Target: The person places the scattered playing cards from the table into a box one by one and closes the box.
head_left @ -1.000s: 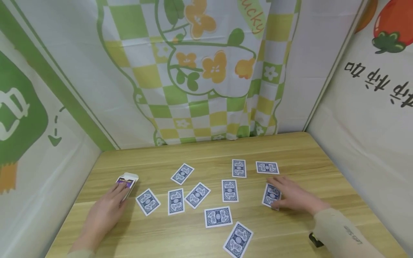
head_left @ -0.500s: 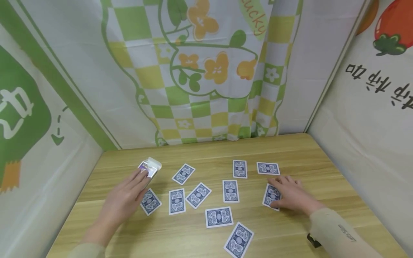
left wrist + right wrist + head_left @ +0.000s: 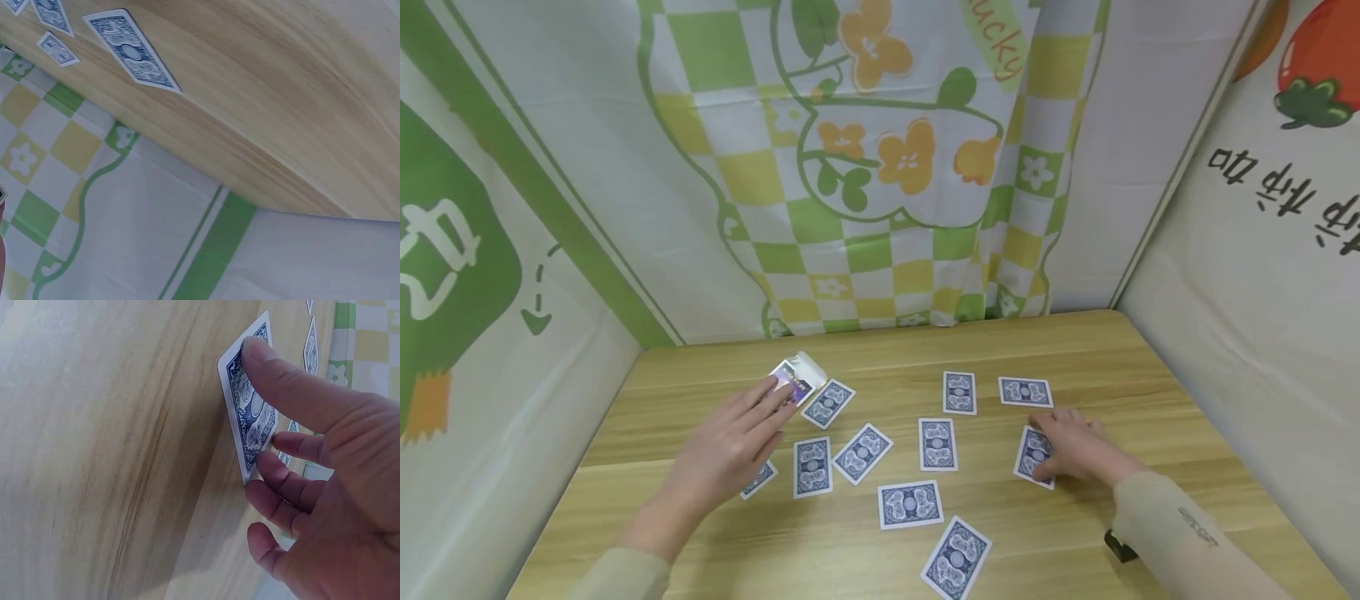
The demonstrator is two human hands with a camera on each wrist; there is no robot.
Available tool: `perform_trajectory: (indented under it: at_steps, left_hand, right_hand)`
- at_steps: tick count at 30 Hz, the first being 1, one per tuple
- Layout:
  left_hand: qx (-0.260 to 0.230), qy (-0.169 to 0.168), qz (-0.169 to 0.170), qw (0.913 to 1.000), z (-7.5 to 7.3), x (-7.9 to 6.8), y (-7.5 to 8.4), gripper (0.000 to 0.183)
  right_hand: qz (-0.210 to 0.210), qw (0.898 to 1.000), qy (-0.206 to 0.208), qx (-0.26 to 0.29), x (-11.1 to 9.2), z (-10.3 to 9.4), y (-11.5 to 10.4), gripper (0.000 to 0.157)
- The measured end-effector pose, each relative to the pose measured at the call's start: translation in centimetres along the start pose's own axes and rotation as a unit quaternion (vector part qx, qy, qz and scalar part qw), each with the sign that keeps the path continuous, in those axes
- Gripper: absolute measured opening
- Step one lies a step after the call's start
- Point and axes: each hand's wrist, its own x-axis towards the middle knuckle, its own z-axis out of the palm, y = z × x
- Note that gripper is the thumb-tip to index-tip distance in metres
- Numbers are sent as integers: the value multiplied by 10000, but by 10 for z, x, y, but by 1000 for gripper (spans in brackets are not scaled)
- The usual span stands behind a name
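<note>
My left hand (image 3: pixel 726 446) grips a purple and white card box (image 3: pixel 796 382), its end flap lifted, at the left back of the table. The fingers lie across the box's top; the thumb is hidden. The box partly covers one blue-backed card (image 3: pixel 829 403), and the hand partly hides another card (image 3: pixel 760 479). At the right, my right hand (image 3: pixel 1078 446) holds a blue-backed playing card (image 3: pixel 1032 454) by its edges. In the right wrist view the thumb (image 3: pixel 275 365) rests on that card (image 3: pixel 250 403), with fingertips at its opposite edge.
Several more face-down cards lie spread over the wooden table (image 3: pixel 820 550), such as a sideways card (image 3: pixel 910 504) and a tilted front card (image 3: pixel 956 558). A patterned curtain (image 3: pixel 880 258) hangs behind the back edge. Fabric walls stand at both sides.
My left hand has carried the card box right and toward the back, from the left side to beside the rearmost left card. The right hand stays on its card, nearly in place.
</note>
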Motion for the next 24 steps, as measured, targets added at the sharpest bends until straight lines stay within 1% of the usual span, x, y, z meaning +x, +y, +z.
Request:
perform_trajectory:
  at_steps: [5, 8, 12, 15, 18, 22, 24]
  left_hand:
    - [-4, -127, 131, 9998, -1, 11, 8, 49]
    - [-3, -197, 238, 9995, 1, 15, 11, 49]
    - [-91, -268, 318, 9991, 3, 19, 14, 38]
    - [-136, -290, 381, 9988, 4, 21, 17, 37]
    - [-148, -247, 485, 9984, 6, 23, 19, 35]
    - [-156, -136, 614, 9979, 8, 25, 23, 46]
    - [-181, -134, 646, 9977, 9, 26, 25, 47]
  right_hand:
    - [79, 9997, -4, 221, 4, 2, 3, 80]
    - [134, 9993, -7, 355, 6, 4, 6, 78]
    - [152, 9988, -30, 459, 6, 5, 9, 73]
    - [145, 9985, -14, 530, 6, 4, 9, 69]
    - [106, 9981, 51, 598, 5, 3, 9, 73]
    - [-20, 9977, 65, 671, 3, 2, 10, 81]
    - [-76, 9970, -20, 771, 2, 1, 12, 79]
